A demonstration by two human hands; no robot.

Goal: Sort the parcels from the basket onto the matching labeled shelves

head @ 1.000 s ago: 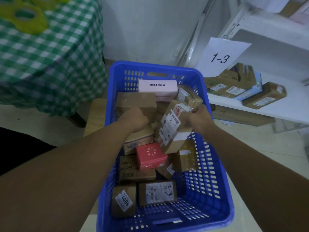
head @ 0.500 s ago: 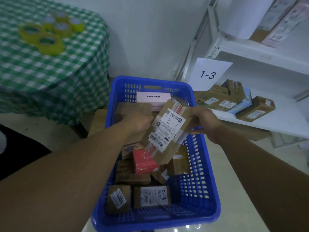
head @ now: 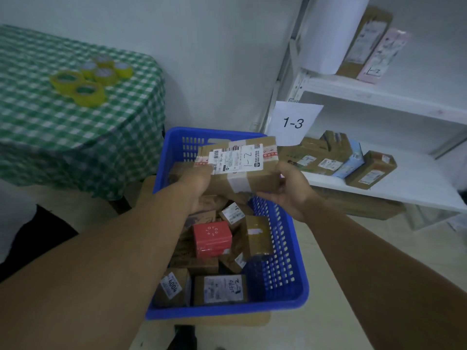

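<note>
Head view: brown cardboard parcel with white 1-2 label (head: pixel 240 170) held up above blue plastic basket (head: pixel 285 274). Left hand (head: pixel 199 183) grips one end, fingers curled. Right hand (head: pixel 290 190) cups other end. Few parcels already on white shelves (head: pixel 404 188); many more wait in basket. Paper sign 1-3 (head: pixel 293 122) hangs on shelf. Green checked table (head: pixel 75 137) with yellow tape rolls (head: pixel 88 94) stands by white wall.

Brown parcel (head: pixel 242 170) w/ label marked 1-2, held label-up over blue basket (head: pixel 278 248) of boxes (head: pixel 219 290); shelf (head: pixel 417 190) tagged 1-3 at right.
</note>
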